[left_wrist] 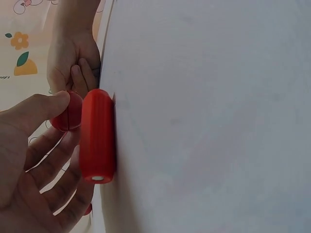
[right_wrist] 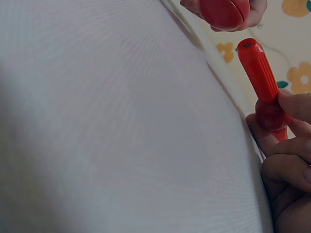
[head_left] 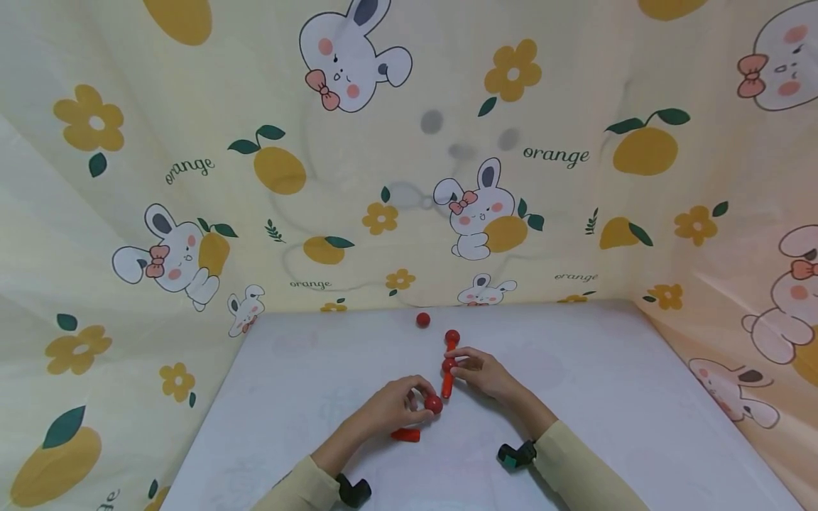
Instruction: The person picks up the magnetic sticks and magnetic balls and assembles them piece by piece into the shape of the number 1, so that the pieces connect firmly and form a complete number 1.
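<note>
Between thumb and fingers my left hand (head_left: 395, 408) pinches a red ball (head_left: 434, 404) with a thin seam round it. My right hand (head_left: 487, 374) pinches the middle red ball (head_left: 449, 366) of a joined toy chain. That chain has a red ball (head_left: 452, 336) at its far end, a short red rod between the two balls, and a near red rod (head_left: 446, 385) pointing towards me. The held ball sits just short of this rod's free end, which has a small dark round spot in the right wrist view (right_wrist: 247, 44). A loose red rod (head_left: 406, 435) lies below my left hand.
One more red ball (head_left: 423, 320) lies at the back of the white table (head_left: 575, 369). A cloth wall (head_left: 345, 177) printed with rabbits and oranges rises behind the table and along both sides. Dark wrist mounts (head_left: 516, 455) hang under both forearms.
</note>
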Demonstrator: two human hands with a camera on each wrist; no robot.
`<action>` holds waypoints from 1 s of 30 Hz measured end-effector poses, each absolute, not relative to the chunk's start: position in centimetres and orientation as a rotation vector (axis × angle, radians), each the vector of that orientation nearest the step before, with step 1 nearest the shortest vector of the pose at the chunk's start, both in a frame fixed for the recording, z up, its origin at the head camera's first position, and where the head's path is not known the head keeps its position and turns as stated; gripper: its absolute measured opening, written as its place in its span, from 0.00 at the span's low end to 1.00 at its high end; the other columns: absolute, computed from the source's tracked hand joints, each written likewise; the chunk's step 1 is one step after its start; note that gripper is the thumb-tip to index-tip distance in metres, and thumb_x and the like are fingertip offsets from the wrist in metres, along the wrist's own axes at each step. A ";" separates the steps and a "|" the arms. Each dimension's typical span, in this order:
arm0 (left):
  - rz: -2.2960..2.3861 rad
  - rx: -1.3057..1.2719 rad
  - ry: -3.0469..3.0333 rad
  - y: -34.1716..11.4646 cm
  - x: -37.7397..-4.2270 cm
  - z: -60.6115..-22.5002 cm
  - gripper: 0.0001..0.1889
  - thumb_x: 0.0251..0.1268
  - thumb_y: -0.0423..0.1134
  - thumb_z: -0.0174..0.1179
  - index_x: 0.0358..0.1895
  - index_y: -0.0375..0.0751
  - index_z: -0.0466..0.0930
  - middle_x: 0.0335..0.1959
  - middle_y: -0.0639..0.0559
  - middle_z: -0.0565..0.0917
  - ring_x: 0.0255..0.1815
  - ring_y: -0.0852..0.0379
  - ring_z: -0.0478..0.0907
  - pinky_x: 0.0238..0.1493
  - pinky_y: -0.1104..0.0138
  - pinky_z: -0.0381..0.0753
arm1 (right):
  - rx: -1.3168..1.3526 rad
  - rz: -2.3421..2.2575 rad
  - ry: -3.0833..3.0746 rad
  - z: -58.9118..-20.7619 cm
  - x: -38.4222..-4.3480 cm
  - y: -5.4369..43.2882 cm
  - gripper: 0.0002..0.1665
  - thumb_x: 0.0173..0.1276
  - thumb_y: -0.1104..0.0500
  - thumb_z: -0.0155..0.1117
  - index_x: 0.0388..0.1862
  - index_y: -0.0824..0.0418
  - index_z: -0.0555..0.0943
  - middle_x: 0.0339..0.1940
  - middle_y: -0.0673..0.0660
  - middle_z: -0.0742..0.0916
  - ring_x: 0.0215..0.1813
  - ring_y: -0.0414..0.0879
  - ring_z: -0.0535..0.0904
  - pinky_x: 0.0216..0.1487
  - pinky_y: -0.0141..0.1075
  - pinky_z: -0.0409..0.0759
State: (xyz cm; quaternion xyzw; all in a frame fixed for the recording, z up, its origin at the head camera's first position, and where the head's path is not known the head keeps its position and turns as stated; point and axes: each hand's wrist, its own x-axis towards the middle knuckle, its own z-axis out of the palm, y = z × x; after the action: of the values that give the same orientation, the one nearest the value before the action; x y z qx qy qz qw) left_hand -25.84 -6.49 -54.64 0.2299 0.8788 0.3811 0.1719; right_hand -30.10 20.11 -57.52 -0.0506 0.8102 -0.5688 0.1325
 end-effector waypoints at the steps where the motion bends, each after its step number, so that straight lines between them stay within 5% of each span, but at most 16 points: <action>1: 1.084 0.656 2.492 -6.5 -25.8 -54.7 0.20 0.66 0.47 0.78 0.57 0.56 0.83 0.43 0.64 0.83 0.40 0.59 0.80 0.38 0.70 0.81 | -0.147 -1.649 2.352 -57.6 -30.1 20.1 0.21 0.77 0.53 0.72 0.66 0.49 0.86 0.62 0.57 0.88 0.60 0.54 0.79 0.49 0.40 0.78; 17: 1.142 0.703 2.463 -6.0 -25.4 -54.9 0.17 0.67 0.46 0.77 0.54 0.59 0.82 0.44 0.65 0.85 0.38 0.62 0.79 0.38 0.70 0.79 | -0.136 -1.664 2.336 -57.6 -30.1 20.2 0.22 0.76 0.52 0.73 0.66 0.50 0.86 0.60 0.58 0.87 0.56 0.54 0.77 0.44 0.39 0.76; 30: 1.127 0.696 2.514 -5.2 -25.6 -55.2 0.19 0.67 0.50 0.76 0.56 0.61 0.80 0.44 0.67 0.84 0.36 0.64 0.79 0.35 0.70 0.81 | -0.143 -1.681 2.308 -57.7 -30.2 20.2 0.22 0.76 0.53 0.73 0.67 0.48 0.85 0.59 0.54 0.89 0.60 0.54 0.80 0.52 0.41 0.80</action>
State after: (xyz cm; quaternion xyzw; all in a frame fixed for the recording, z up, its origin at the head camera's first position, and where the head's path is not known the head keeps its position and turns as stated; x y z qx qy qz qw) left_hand -25.58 -5.16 -55.21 0.2421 0.8748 0.3922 0.1493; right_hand -30.23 20.23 -57.67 -0.0494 0.7993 -0.5822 0.1408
